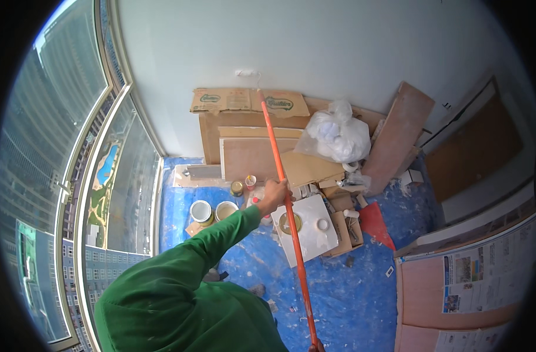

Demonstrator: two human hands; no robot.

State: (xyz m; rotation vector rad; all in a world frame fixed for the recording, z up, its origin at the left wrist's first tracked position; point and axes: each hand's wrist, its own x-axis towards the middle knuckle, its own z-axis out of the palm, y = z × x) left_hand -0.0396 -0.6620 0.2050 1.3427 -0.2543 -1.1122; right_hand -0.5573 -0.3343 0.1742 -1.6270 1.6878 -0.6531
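Note:
My left hand (274, 195), at the end of a green sleeve, is closed around the middle of a long orange pole (299, 264). At the lower edge, a small part of my right hand (318, 346) shows, wrapped round the pole's bottom end. The pole slants up and away from me to a paint roller (247, 73) with a white sleeve. That roller lies against the pale wall (221, 35), just above a strip of brown cardboard (238, 100). Below my left hand, a white board (308, 245) carries a round tin and a white roll.
Boards (259, 158) and a white plastic bag (341, 138) lean along the wall. Paint buckets (201, 212) stand on the blue floor sheet (356, 299). A cardboard box (344, 232) sits beside the white board. Tall windows (124, 176) line the left; a covered panel (426, 281) stands right.

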